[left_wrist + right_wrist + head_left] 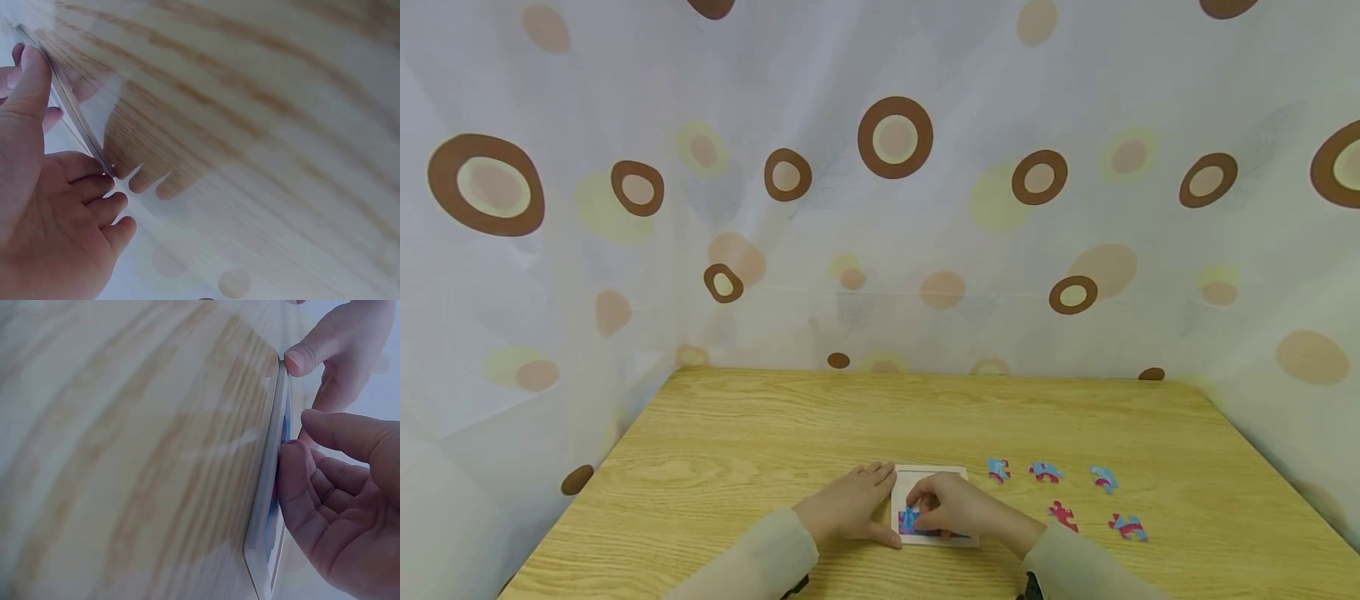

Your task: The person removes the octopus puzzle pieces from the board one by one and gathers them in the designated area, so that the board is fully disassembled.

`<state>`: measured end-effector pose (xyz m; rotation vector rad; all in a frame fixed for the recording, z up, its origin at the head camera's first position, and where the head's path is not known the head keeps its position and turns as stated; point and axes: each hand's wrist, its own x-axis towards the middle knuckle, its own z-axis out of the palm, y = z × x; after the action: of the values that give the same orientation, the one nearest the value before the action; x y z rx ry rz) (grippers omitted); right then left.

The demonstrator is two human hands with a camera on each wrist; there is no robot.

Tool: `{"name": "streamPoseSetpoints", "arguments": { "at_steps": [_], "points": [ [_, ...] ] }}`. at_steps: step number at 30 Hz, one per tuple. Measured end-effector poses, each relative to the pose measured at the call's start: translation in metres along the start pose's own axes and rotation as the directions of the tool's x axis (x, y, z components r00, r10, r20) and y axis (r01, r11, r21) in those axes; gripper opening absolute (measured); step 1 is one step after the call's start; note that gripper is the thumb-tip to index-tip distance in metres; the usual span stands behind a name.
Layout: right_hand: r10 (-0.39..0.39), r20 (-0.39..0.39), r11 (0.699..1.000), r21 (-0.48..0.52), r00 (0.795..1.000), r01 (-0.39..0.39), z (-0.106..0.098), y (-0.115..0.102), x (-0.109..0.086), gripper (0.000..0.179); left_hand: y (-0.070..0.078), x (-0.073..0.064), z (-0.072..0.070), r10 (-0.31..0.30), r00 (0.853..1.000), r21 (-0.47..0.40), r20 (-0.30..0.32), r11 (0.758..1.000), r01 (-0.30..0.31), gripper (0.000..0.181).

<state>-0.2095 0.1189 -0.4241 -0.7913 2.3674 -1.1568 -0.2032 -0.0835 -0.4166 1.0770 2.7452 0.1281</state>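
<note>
A white puzzle tray [936,468] lies on the table, with blue, purple and pink puzzle pieces along its near side. My left hand [852,504] rests at the tray's left side. Its fingers reach the far left corner, and its thumb [34,81] lies at the near edge. Over the tray, my right hand [951,506] has its fingers curled at a small blue puzzle piece [909,512] near the left side. In the right wrist view, a fingertip [292,453] comes right down to the tray face, and the fingers largely hide the piece.
Loose puzzle pieces lie to the right of the tray: a blue and red one [997,470], another [1046,472], a mostly blue one [1104,477], a red one [1063,515] and a striped one [1128,527]. A patterned curtain [880,233] hangs behind the wooden table [737,433].
</note>
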Motion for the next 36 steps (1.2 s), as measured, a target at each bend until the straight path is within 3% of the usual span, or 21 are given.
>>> {"name": "streamPoseSetpoints", "arguments": {
  "at_steps": [7, 18, 29, 36],
  "points": [
    [-0.007, -0.024, 1.000, 0.018, 1.000, 0.007, -0.0013, -0.0007, -0.0007, 0.012, -0.0022, 0.0004, 0.0000, 0.016, 1.000, -0.031, 0.010, 0.999, -0.016, 0.092],
    [-0.005, -0.048, 0.993, 0.118, 0.999, 0.011, -0.0016, 0.0042, -0.0009, 0.007, -0.0005, 0.0014, -0.0006, -0.006, 1.000, -0.006, 0.016, 1.000, 0.006, 0.090],
    [0.003, -0.056, 0.993, 0.119, 0.998, 0.003, -0.0020, 0.0029, -0.0018, 0.009, -0.0021, 0.0027, 0.0023, -0.011, 1.000, 0.003, 0.010, 1.000, 0.011, 0.091],
    [0.030, -0.027, 0.972, 0.234, 0.999, -0.023, -0.0058, 0.0035, -0.0042, 0.007, -0.0024, 0.0041, 0.0038, -0.021, 1.000, 0.013, 0.014, 1.000, 0.021, 0.091]
  ]
}}
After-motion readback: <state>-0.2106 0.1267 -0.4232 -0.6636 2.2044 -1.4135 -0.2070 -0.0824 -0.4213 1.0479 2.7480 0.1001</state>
